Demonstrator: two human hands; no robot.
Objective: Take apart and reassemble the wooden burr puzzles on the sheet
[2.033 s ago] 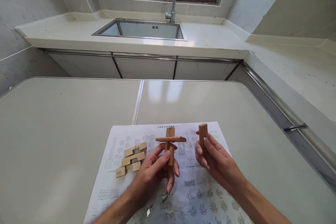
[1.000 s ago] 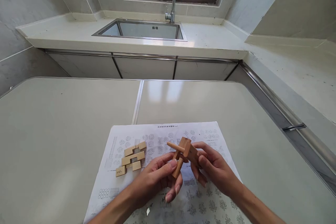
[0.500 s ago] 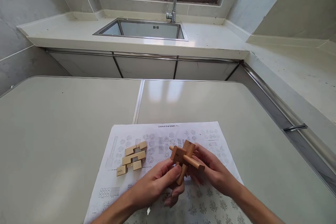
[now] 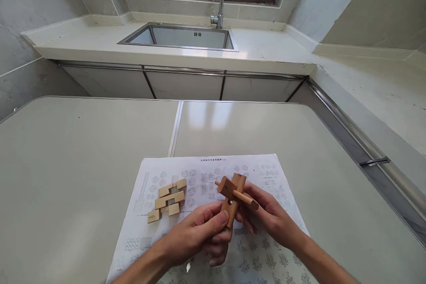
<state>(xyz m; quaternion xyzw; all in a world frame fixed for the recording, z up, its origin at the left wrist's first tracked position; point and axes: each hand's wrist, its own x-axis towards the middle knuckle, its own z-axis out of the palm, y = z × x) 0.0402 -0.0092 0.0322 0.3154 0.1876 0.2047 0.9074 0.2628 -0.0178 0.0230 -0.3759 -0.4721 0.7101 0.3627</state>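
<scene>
Grip of both hands (image 4: 233,221) around brown wooden puzzle (image 4: 233,195); paper beneath (image 4: 146,186).

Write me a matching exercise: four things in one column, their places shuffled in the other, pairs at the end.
1. Pale wooden pieces
2. Reddish-brown wooden pieces
3. Printed sheet
4. Faucet

A. Flat on the table
B. Behind the sink
C. Between the left hand and right hand
D. On the sheet

Pairs: 1-D, 2-C, 3-A, 4-B

Both hands (image 4: 240,219) hold crossed reddish-brown wooden pieces (image 4: 234,194) above the printed sheet (image 4: 266,171).
</scene>
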